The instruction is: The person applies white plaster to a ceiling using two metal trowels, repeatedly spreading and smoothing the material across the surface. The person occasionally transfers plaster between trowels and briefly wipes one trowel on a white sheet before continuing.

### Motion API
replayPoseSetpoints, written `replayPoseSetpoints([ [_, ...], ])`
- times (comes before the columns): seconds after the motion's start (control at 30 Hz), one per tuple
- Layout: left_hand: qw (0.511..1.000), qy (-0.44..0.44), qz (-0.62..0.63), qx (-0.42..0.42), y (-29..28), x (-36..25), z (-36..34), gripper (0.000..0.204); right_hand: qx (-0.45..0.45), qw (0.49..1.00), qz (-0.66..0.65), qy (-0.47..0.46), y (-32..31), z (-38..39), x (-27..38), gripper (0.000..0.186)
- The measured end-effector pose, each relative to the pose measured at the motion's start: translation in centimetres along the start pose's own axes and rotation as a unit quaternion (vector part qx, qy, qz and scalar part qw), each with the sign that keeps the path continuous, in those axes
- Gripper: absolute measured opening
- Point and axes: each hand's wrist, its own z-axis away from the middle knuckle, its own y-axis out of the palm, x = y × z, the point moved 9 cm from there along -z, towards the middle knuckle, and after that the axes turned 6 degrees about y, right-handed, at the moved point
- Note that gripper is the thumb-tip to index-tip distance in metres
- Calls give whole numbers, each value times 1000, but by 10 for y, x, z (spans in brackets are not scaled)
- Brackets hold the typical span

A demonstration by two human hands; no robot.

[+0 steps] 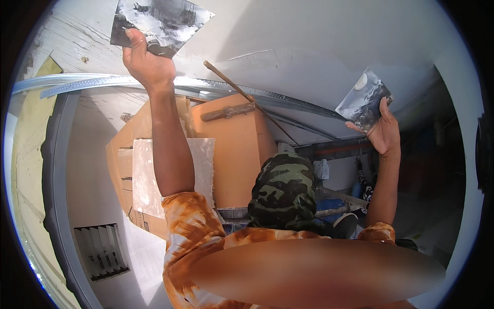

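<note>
My left hand point(146, 62) is raised at the upper left, gripping a wide flat scraper blade point(164, 20) smeared with white and dark-grey paste, held close to the white plastered wall point(288, 31). On the right, my right hand point(381, 129) holds a smaller, roughly square blade point(363, 95), also streaked with paste and carrying a white dab near its top. The thumb and fingers of that hand are around its lower part. Both handles are mostly hidden from view.
Metal channels point(103, 82) cross behind my arms, with a thin stick point(226, 77). Cardboard point(231, 149) bears a short crusted bar point(226, 112) and a stained white board point(144, 170). A grille point(100, 250) is at lower left, a yellowish edge point(25, 180) far left, a small bottle point(321, 169) right.
</note>
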Motion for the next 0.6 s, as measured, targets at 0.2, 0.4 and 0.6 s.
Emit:
replayPoseSetpoints([
  [0.2, 985, -78, -146, -52, -104, 56, -181, 35, 30, 741, 621, -253, 68, -86, -43, 35],
  [0.4, 978, -185, -52, -84, -88, 86, -168, 47, 119, 115, 881, -442, 172, -165, -125, 38],
  [0.6, 987, -134, -46, -76, -81, 75, -174, 47, 240, -102, 851, -455, 220, -232, -207, 36],
])
